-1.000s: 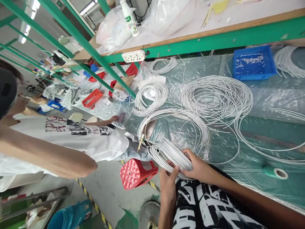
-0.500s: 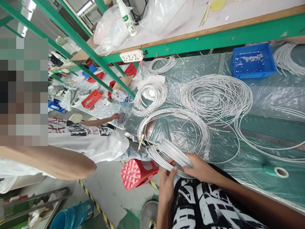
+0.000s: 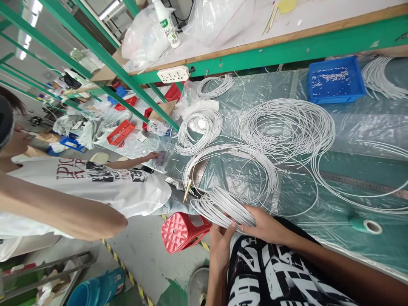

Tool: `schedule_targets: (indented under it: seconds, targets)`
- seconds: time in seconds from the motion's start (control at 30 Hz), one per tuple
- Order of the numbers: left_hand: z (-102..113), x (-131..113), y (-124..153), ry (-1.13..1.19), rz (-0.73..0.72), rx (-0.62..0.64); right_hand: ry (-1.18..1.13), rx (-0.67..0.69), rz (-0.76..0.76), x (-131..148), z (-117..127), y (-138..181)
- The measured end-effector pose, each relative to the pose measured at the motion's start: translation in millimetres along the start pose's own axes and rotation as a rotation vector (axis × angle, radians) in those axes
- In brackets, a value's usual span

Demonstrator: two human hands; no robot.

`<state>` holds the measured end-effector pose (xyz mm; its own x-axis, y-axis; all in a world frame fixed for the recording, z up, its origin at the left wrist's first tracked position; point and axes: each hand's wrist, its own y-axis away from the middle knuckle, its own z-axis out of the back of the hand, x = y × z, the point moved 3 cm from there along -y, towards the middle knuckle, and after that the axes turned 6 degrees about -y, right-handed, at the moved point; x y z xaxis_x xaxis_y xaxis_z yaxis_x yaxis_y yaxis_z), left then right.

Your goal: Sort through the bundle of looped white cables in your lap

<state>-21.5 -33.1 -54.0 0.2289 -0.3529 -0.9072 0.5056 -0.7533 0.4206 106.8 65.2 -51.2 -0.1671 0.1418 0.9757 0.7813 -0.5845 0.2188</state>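
Green bench (image 3: 334, 250) under clear plastic sheeting fills the right of the view, its near edge running past the person's lap.

Nearest, at that edge, a small coil (image 3: 219, 206) of white wire is held between both hands. The left hand (image 3: 219, 244) is raised from below, its fingers spread and pressed against the coil's near side. The right hand (image 3: 263, 225) is closed over the coil's right end, thumb on top, so the bundled strands are pinched there. The coil is flattened into a long loop; its long axis is set from the right hand up and to the left, and its free end points past the bench edge toward a red stool (image 3: 181, 231) on the floor. The coil lies to the left of the right hand and just above the left; both hands are touching it, the right with the firmer hold.

Just beyond, a larger loose coil (image 3: 232, 170) is laid flat on the sheeting, and a thin stick (image 3: 187, 190) is seen at its left edge. A tape roll (image 3: 366, 225) is lying well to the right. Farther back, a wide tangled coil (image 3: 287, 127) and a smaller coil (image 3: 200, 127) are spread out. At the far side a blue tray (image 3: 338, 80) is set below a shelf (image 3: 287, 46), on whose rail a power strip (image 3: 174, 75) is fixed.

At the left, a co-worker in a white shirt (image 3: 105, 187) is standing at the same bench.
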Motion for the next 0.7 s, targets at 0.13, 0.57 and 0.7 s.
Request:
schedule_targets:
  seconds: [0.13, 0.57, 0.7]
  targets:
    - [0.8, -0.8, 0.9, -0.028, 0.011, -0.003, 0.035, -0.003, -0.017, -0.9, 0.4, 0.6]
    - [2.3, 4.0, 3.3, -0.169, 0.008, -0.032, 0.082, -0.043, -0.029, -2.4, 2.3, 1.5]
    - [3.2, 7.1, 1.9, -0.135, 0.001, -0.027, 0.101, -0.059, -0.051, -6.6, 3.2, 1.2]
